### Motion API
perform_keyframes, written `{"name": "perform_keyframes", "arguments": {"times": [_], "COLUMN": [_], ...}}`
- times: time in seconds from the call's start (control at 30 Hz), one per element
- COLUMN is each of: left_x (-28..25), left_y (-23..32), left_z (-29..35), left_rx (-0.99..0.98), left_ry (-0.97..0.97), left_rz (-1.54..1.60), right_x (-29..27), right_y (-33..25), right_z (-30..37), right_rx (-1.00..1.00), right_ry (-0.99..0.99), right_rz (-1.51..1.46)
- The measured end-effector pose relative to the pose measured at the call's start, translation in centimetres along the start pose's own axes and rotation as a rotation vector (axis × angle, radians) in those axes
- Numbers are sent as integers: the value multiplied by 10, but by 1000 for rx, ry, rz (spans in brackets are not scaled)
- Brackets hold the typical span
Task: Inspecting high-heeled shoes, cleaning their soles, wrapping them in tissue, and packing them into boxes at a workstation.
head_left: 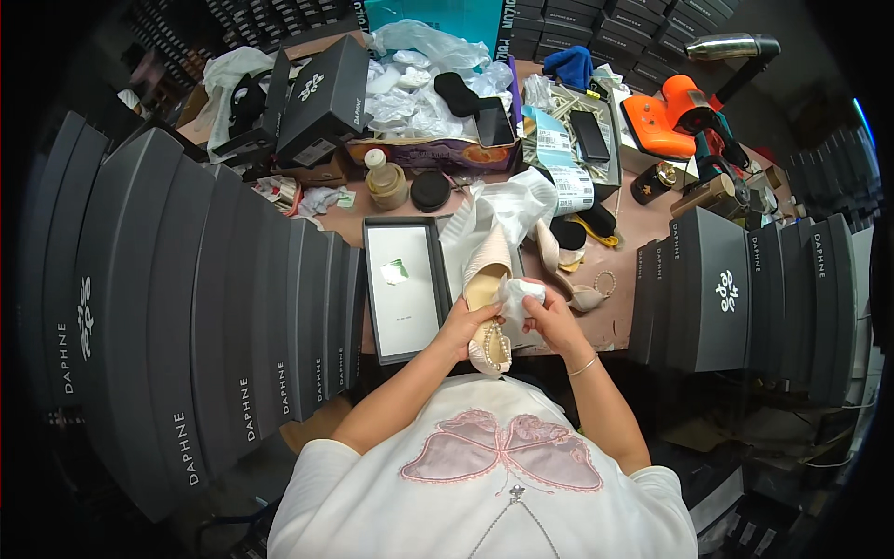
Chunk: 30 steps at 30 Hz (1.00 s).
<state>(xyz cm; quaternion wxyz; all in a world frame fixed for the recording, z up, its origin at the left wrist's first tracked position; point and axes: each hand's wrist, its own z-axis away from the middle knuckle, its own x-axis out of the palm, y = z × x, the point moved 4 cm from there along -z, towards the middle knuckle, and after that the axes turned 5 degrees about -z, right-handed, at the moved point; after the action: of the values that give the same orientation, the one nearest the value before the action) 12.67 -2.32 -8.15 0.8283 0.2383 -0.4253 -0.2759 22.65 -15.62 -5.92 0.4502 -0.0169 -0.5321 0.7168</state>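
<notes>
A cream pointed shoe [490,253] with a pearl strap is upright in front of me, toe pointing away. My left hand [456,331] is closed around its side near the heel. In my right hand [555,324] is a wad of white tissue paper [515,298], pinched at the shoe's opening. The matching shoe [551,256] lies on the table just right of it, its pearl loop [605,283] spread out. Left of my hands sits an open grey shoe box part [400,298] with a white inside and a small green-and-white piece. Loose white tissue [498,212] lies beyond the toe.
Tall rows of dark grey shoe boxes [168,307] flank me on the left, more boxes [708,279] on the right. Farther back are a bottle [386,182], a round black tin [430,191], a carton of tissue wads [433,154], a phone [588,136] and an orange device [659,126].
</notes>
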Motion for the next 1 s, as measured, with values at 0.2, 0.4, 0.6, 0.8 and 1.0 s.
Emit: {"name": "perform_keyframes", "arguments": {"times": [0.2,0.4,0.6,0.8,1.0], "left_x": [-14,12,6,-6,17], "left_y": [18,46,38,33,37], "left_z": [20,50,55,65,75], "left_rx": [82,160,163,-57,286], "left_ry": [118,30,19,-63,32], "left_rz": [-191,-105,90,211,34], "right_x": [-14,30,77,100,115], "right_y": [-23,-30,-45,-64,-56], "right_z": [11,15,33,52,32], "right_rx": [-52,-181,-535,-845,-909], "right_ry": [94,15,-39,-345,-17], "right_rz": [-602,-309,968,1213,1181]}}
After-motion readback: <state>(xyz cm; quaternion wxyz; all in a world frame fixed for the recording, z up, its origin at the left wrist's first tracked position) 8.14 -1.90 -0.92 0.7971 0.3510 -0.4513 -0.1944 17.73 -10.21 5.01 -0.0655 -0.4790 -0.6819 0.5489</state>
